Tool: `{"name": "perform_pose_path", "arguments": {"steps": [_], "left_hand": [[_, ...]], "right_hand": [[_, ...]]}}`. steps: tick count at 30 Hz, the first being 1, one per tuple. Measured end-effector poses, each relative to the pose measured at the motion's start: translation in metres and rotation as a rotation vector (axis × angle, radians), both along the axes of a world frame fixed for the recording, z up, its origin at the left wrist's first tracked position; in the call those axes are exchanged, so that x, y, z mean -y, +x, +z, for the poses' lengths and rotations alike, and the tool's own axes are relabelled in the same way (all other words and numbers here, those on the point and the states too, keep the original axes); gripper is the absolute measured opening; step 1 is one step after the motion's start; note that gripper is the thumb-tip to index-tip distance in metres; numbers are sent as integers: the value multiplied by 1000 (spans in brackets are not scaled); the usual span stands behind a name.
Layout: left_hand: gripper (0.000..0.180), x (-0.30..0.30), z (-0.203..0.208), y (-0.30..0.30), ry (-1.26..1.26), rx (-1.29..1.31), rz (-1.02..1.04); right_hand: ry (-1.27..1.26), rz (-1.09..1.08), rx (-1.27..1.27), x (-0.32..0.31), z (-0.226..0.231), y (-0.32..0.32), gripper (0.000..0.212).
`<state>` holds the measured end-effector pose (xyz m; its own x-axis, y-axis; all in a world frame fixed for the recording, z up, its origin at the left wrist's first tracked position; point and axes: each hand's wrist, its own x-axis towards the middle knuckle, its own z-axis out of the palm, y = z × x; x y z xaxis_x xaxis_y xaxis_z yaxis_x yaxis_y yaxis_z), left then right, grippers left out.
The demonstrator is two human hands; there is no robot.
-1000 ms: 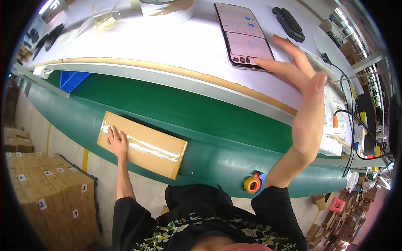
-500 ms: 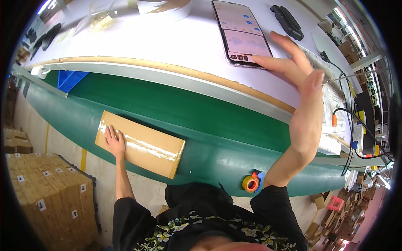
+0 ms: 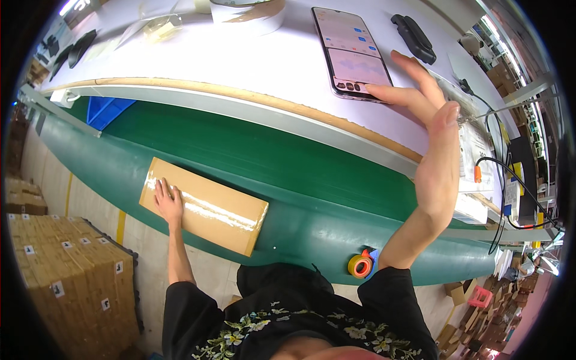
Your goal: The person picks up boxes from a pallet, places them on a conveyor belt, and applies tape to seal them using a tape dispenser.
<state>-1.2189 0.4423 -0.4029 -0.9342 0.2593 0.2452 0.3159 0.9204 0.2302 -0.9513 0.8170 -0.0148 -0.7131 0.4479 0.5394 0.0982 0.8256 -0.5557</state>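
Observation:
My left hand lies flat, fingers stretched out, on the left part of a brown cardboard box. Shiny clear tape runs along the box's top, and the box rests on the green work surface. On the raised white shelf, my right hand reaches to a smartphone lying face up with its screen lit. One finger touches the phone's lower right edge or screen; another is raised beside it. The fingers are apart and hold nothing.
A tape dispenser with yellow tape sits near the green surface's front edge. A black oblong device and a white bowl-like container stand on the white shelf. Cables hang at right. Stacked cartons stand at lower left.
The whole view has shifted slightly, so things appear a little lower and to the right. Both hands keep their places on the box and at the phone.

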Motion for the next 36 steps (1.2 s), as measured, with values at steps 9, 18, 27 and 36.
{"name": "perform_pose_path", "arguments": {"steps": [9,18,27,36], "left_hand": [[53,3,-5,-2,8,13,26],[53,3,-7,-3,-6,15,27],[54,2,-5,-2,-13,20,32],[55,3,-7,-3,-29,33,42]], "right_hand": [[-46,34,3,0,1,-3,81],[-35,77,-31,-5,2,-1,67],[7,-27,13,-2,6,-3,72],[-141,-24,-112,-1,4,-9,60]]}}
